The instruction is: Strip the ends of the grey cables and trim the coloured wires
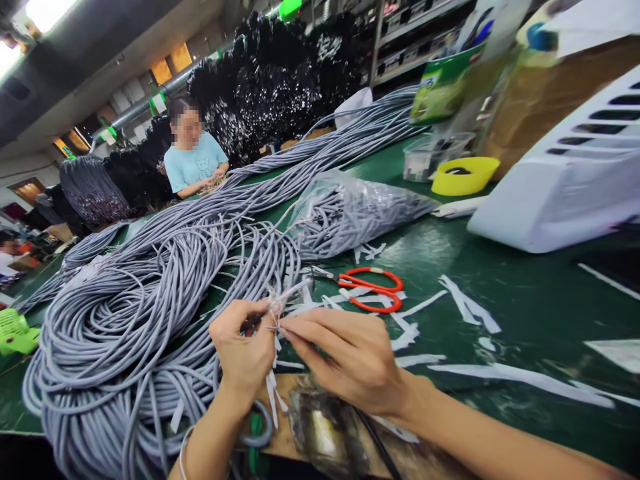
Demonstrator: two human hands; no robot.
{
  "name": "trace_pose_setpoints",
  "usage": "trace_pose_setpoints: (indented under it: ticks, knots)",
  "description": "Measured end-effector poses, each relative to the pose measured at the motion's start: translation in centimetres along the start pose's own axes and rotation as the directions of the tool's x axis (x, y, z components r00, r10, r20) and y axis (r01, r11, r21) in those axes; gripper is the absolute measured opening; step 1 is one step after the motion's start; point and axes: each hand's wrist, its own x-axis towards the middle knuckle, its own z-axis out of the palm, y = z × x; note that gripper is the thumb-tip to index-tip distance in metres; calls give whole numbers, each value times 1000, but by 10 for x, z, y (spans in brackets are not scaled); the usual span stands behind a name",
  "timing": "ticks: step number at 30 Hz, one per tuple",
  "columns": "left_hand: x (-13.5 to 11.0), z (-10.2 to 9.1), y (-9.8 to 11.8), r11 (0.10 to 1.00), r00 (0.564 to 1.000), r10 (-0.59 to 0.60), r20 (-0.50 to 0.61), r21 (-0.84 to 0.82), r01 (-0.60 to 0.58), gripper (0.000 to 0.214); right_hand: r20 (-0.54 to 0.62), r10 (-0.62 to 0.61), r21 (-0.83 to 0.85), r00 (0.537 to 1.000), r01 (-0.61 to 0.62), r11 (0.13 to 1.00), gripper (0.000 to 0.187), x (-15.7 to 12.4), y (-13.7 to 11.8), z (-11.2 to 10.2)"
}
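My left hand [245, 347] is closed around the frayed end of a cable [278, 308], with thin pale strands sticking up from it. From the other side, my right hand [345, 353] pinches some of those strands between thumb and fingertips. What lies inside the left fist is mostly hidden. Just beyond my hands are red-handled scissors [373, 288], resting among white strips [467, 307] on the green table [440, 243]. A big coil of grey cable [125, 313] lies to the left, close to my left wrist.
A clear plastic bag [345, 217] of short grey cable pieces lies behind the scissors. To the right are a white plastic holder [545, 207], a yellow dish [465, 175] and a green can [445, 87]. Across the table sits a person [195, 160] in light blue.
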Motion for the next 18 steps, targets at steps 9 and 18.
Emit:
trace_pose_setpoints:
  ticks: [9,18]
  knots:
    - [13,-1,7,874,945,-307,110,-360,326,20,-122,535,92,836,-528,845,15,4,3,3]
    - [7,3,9,846,923,-301,239,-380,375,35,246,619,385,746,-661,644,13,4,8,14]
